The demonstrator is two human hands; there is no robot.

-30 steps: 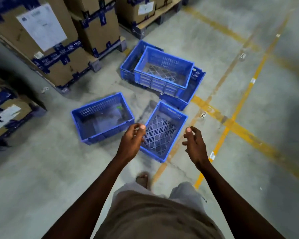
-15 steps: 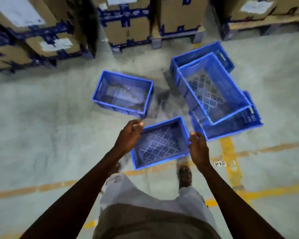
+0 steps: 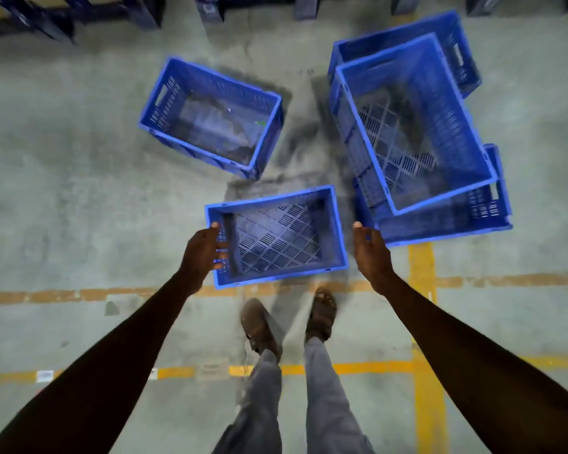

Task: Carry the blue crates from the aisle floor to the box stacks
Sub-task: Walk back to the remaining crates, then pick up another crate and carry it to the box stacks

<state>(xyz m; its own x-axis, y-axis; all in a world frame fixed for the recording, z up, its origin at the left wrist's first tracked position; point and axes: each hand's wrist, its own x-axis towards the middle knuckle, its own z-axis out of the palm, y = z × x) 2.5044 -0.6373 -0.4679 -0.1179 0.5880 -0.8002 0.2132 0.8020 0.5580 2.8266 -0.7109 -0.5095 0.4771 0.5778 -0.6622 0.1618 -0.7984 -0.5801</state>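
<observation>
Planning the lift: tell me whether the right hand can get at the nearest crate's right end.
Probably yes: the right hand is beside the nearest crate, with bare floor between.

Both arms are bare, with no sleeves, watch or gloves on the left hand (image 3: 201, 253) or the right hand (image 3: 371, 257). The person wears long grey trousers (image 3: 322, 398), loose and creased at the legs. On the feet are brown open sandals (image 3: 322, 311) with straps.
</observation>
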